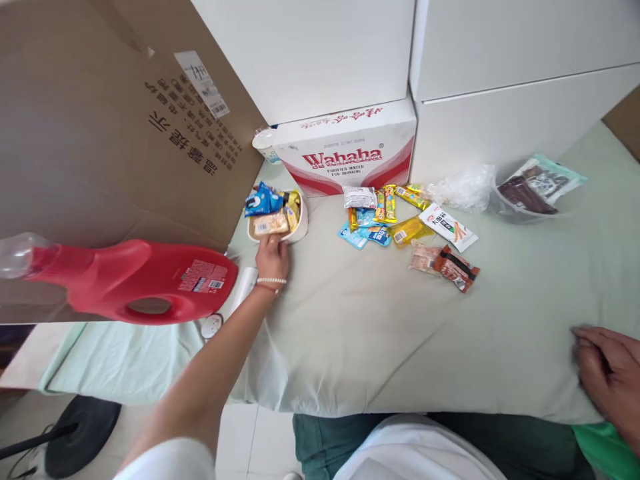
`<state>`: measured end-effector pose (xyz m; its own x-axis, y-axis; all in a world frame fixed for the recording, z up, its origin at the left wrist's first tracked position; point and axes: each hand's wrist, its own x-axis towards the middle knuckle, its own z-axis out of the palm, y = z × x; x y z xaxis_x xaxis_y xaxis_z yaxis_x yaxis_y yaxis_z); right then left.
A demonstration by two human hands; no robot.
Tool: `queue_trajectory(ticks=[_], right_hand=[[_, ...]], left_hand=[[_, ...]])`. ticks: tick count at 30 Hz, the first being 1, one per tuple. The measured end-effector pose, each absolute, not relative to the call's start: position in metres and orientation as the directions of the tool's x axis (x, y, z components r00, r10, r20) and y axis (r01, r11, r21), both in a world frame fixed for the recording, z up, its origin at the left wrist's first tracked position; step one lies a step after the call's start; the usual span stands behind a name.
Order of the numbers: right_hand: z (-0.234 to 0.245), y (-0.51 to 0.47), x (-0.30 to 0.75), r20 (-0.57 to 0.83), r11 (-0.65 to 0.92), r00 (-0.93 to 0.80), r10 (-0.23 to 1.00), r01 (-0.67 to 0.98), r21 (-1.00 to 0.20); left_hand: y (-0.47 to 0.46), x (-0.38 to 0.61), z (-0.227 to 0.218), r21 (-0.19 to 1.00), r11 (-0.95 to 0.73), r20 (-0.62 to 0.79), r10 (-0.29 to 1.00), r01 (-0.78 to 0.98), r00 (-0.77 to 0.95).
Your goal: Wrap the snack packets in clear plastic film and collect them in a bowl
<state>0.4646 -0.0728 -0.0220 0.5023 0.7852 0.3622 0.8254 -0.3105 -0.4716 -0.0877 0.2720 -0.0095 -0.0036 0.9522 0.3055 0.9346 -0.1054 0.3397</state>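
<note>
My left hand (273, 259), with a beaded bracelet at the wrist, is closed at the near rim of a white tub (301, 233). Its fingertips are partly hidden there. Small snack packets fill the tub, among them blue packets (263, 201) and a beige one (270, 225). At the right, near the cloth's front edge, rests my right hand (607, 373), its fingers curled together with nothing visible in them. Between the hands lies a loose group of snacks: yellow bars (385, 203), a blue packet (379, 235), a white packet (449, 227) and a brown packet (457, 269).
Behind the snacks stands a Wahaha water carton (350, 157). A clear bowl (520, 211) with packets sits at the right, beside crumpled clear plastic (463, 189). On the left, a red detergent bottle (150, 280) lies against a large cardboard sheet (110, 133). A paper cup (267, 143) stands behind.
</note>
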Motion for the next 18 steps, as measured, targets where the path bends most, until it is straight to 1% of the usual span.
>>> queue_trajectory(ticks=[3, 6, 8, 9, 10, 12, 14, 15, 16, 17, 18], right_hand=[[-0.019, -0.071, 0.458, 0.343, -0.273, 0.484, 0.805, 0.815, -0.511], [-0.026, -0.071, 0.464, 0.351, -0.247, 0.485, 0.801, 0.802, -0.544], [-0.032, -0.072, 0.470, 0.362, -0.232, 0.474, 0.803, 0.807, -0.543], [-0.035, -0.073, 0.472, 0.371, -0.226, 0.461, 0.806, 0.820, -0.526], [-0.037, -0.074, 0.475, 0.383, -0.225, 0.442, 0.811, 0.841, -0.493], [-0.039, -0.076, 0.478, 0.397, -0.233, 0.392, 0.830, 0.890, -0.391], [-0.038, -0.077, 0.480, 0.397, -0.240, 0.344, 0.851, 0.927, -0.289], [-0.038, -0.078, 0.480, 0.397, -0.241, 0.331, 0.856, 0.935, -0.260], [-0.037, -0.078, 0.480, 0.399, -0.241, 0.325, 0.857, 0.938, -0.248], [-0.037, -0.078, 0.480, 0.399, -0.236, 0.320, 0.859, 0.940, -0.246], [-0.037, -0.078, 0.479, 0.399, -0.232, 0.318, 0.860, 0.940, -0.249]], left_hand=[[0.205, -0.092, -0.006, 0.316, -0.189, 0.338, 0.938, 0.930, 0.076], [0.153, -0.081, 0.003, 0.247, -0.425, 0.482, 0.833, 0.871, 0.270], [0.132, -0.061, 0.014, 0.228, -0.534, 0.531, 0.769, 0.814, 0.356], [0.126, -0.047, 0.022, 0.243, -0.568, 0.536, 0.754, 0.786, 0.379], [0.124, -0.031, 0.030, 0.281, -0.591, 0.534, 0.751, 0.756, 0.388], [0.131, 0.005, 0.045, 0.419, -0.616, 0.534, 0.762, 0.667, 0.368], [0.149, 0.045, 0.056, 0.643, -0.565, 0.492, 0.822, 0.517, 0.287], [0.161, 0.064, 0.059, 0.783, -0.480, 0.420, 0.877, 0.396, 0.233], [0.174, 0.082, 0.061, 0.913, -0.339, 0.309, 0.938, 0.228, 0.157], [0.187, 0.098, 0.061, 0.984, -0.172, 0.167, 0.980, 0.037, 0.105], [0.199, 0.112, 0.062, 0.986, -0.004, 0.020, 0.996, -0.165, 0.092]])
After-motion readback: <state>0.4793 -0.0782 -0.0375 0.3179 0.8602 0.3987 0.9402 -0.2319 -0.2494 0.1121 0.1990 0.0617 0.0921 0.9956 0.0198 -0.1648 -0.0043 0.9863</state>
